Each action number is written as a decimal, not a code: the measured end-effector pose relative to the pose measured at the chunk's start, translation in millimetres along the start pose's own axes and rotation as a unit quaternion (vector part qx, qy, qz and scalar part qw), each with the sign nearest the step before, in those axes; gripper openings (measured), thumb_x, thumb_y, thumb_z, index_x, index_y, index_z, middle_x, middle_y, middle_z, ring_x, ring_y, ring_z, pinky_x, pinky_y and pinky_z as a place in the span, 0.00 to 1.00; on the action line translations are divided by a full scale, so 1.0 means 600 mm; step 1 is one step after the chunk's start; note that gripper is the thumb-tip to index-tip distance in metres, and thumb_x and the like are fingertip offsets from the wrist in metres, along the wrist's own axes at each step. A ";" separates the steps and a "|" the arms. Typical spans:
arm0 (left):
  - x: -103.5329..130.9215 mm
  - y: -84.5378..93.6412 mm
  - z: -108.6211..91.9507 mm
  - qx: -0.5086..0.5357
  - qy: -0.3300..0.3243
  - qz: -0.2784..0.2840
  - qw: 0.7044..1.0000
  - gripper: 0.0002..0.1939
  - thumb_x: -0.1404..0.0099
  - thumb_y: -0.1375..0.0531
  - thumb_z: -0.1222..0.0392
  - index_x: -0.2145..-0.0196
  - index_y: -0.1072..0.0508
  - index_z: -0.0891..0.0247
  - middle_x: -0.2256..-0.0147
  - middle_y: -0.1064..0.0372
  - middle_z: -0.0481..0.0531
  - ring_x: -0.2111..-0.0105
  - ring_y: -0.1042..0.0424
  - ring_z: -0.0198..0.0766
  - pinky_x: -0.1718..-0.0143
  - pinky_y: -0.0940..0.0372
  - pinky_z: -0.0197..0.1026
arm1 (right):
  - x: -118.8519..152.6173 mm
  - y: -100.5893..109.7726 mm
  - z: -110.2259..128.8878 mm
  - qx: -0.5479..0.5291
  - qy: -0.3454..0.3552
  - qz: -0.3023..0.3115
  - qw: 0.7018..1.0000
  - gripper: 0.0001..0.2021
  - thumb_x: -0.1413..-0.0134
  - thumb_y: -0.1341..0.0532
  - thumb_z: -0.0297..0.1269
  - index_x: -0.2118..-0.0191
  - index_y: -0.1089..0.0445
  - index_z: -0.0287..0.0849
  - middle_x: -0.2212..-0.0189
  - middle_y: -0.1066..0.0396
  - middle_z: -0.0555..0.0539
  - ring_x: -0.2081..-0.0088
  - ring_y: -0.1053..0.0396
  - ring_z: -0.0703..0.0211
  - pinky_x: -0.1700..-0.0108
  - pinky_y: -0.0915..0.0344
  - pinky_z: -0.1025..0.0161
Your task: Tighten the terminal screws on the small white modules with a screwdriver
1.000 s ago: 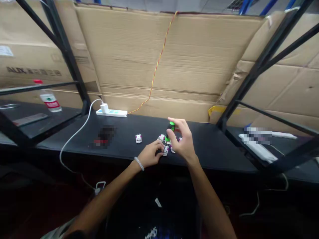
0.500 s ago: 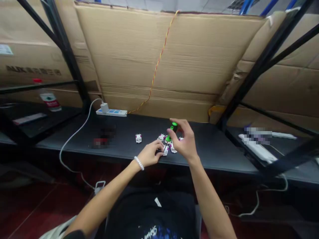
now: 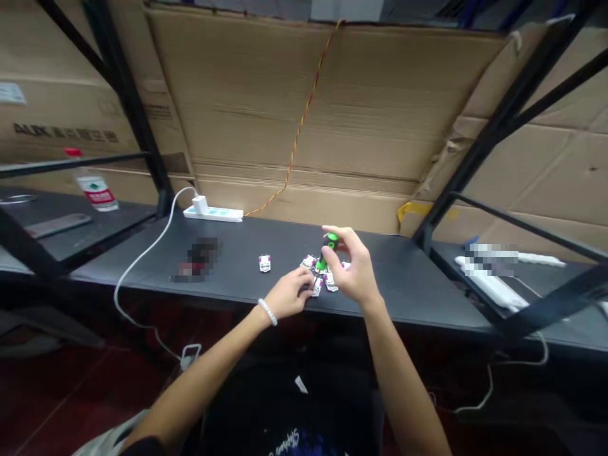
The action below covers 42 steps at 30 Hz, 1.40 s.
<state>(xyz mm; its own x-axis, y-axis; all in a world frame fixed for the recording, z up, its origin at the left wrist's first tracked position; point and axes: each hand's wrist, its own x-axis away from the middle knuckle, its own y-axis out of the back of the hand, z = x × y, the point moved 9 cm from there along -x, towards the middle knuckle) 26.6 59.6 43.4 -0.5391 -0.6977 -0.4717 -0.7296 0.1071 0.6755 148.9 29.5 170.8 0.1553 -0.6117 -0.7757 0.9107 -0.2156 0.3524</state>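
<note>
A black desk point(image 3: 403, 282) runs across the scene, cardboard panels point(image 3: 247, 107) walling it at the back, black metal frames point(image 3: 128, 95) rising left and right.

Down to the fingers: the right hand point(image 3: 354, 269) has thumb and fingertips closed round the black-and-green handle of a screwdriver point(image 3: 331, 243), held tilted, its thin shaft slanting down toward the left hand. And here's the left hand point(image 3: 289, 294), thumb and fingers curled in at the edge of a small white piece point(image 3: 317, 288); whether they pinch it or merely steady it, I can't tell. That piece lies near the desk's front edge, with more white-and-purple pieces point(image 3: 331, 282) clustered just beside it, partly hidden by the hands. One lone piece point(image 3: 265, 263) sits apart to the left.

Moving out: a pale bracelet point(image 3: 268, 311) rings the left wrist. Farther left, a blurred-out dark item point(image 3: 204, 250), then a white cable point(image 3: 137, 263) curving from a plug on the power strip point(image 3: 221, 215). A red-capped bottle point(image 3: 97, 192) stands beyond the left frame, and white items point(image 3: 491, 283) lie past the right.
</note>
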 end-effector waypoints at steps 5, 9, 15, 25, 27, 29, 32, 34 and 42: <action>0.000 -0.002 -0.002 -0.002 -0.001 -0.002 1.000 0.09 0.35 0.40 0.74 0.66 0.32 0.60 0.55 0.30 0.54 0.55 0.27 0.45 0.47 0.30 0.47 | -0.001 0.002 -0.007 -0.007 -0.014 0.016 1.000 0.16 0.34 0.38 0.35 0.42 0.28 0.50 0.51 0.26 0.44 0.53 0.25 0.52 0.49 0.26 0.52; -0.001 -0.005 -0.001 -0.006 -0.002 0.007 1.000 0.09 0.34 0.41 0.73 0.66 0.32 0.60 0.56 0.31 0.55 0.56 0.27 0.44 0.48 0.30 0.47 | -0.001 0.007 -0.017 -0.015 -0.027 0.029 0.999 0.16 0.33 0.38 0.36 0.42 0.28 0.49 0.51 0.26 0.44 0.52 0.25 0.51 0.49 0.25 0.53; 0.002 -0.006 -0.005 -0.028 0.002 0.000 1.000 0.08 0.33 0.41 0.72 0.66 0.32 0.61 0.56 0.31 0.55 0.56 0.27 0.45 0.47 0.30 0.47 | 0.001 0.013 -0.020 -0.021 -0.040 0.052 0.998 0.19 0.30 0.41 0.38 0.37 0.31 0.50 0.48 0.27 0.43 0.48 0.27 0.50 0.44 0.27 0.50; 0.004 -0.014 -0.008 -0.060 0.032 0.005 0.998 0.08 0.33 0.42 0.72 0.66 0.33 0.61 0.56 0.31 0.57 0.57 0.28 0.46 0.50 0.30 0.49 | 0.001 0.019 -0.012 0.008 -0.017 0.023 1.000 0.18 0.35 0.35 0.38 0.41 0.27 0.51 0.52 0.30 0.44 0.55 0.28 0.52 0.56 0.26 0.55; 0.005 -0.012 -0.009 -0.055 0.034 0.002 0.998 0.07 0.33 0.42 0.72 0.65 0.33 0.61 0.55 0.31 0.57 0.56 0.28 0.47 0.49 0.30 0.49 | 0.001 0.020 -0.013 0.019 -0.014 0.021 0.999 0.19 0.36 0.34 0.38 0.40 0.27 0.51 0.53 0.31 0.45 0.58 0.29 0.54 0.58 0.26 0.55; 0.005 -0.010 -0.009 -0.037 0.031 0.000 0.999 0.08 0.33 0.41 0.72 0.66 0.33 0.61 0.55 0.30 0.56 0.56 0.27 0.46 0.49 0.30 0.48 | 0.001 0.017 -0.013 0.020 -0.012 0.030 0.999 0.21 0.34 0.36 0.37 0.37 0.29 0.52 0.52 0.31 0.44 0.57 0.28 0.53 0.54 0.25 0.53; 0.005 -0.008 -0.006 -0.001 0.017 0.007 1.000 0.10 0.35 0.41 0.74 0.66 0.33 0.60 0.56 0.31 0.54 0.57 0.27 0.43 0.48 0.29 0.47 | 0.003 0.009 -0.008 0.008 0.000 0.048 0.999 0.23 0.31 0.41 0.35 0.33 0.33 0.52 0.47 0.30 0.42 0.48 0.28 0.49 0.45 0.26 0.49; 0.004 -0.007 -0.001 0.021 0.011 0.011 1.000 0.10 0.36 0.40 0.75 0.67 0.32 0.61 0.55 0.31 0.54 0.56 0.26 0.43 0.47 0.29 0.46 | 0.003 0.001 -0.004 -0.003 0.008 0.058 0.998 0.23 0.30 0.42 0.35 0.33 0.34 0.51 0.45 0.29 0.41 0.45 0.28 0.48 0.43 0.27 0.48; 0.004 -0.007 0.008 0.036 0.012 0.014 0.999 0.07 0.34 0.40 0.72 0.66 0.27 0.62 0.55 0.30 0.54 0.56 0.26 0.42 0.47 0.28 0.46 | -0.006 -0.017 0.008 -0.005 0.040 0.079 0.996 0.23 0.29 0.43 0.33 0.33 0.34 0.51 0.45 0.29 0.41 0.45 0.28 0.48 0.45 0.27 0.49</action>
<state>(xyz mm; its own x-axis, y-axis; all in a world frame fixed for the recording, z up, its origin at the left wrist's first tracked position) 26.5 61.3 36.5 -0.5503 -0.7100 -0.4393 -0.7430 0.1764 0.6456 137.3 30.1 172.8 0.3267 -0.5754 -0.7498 0.8764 -0.1127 0.4683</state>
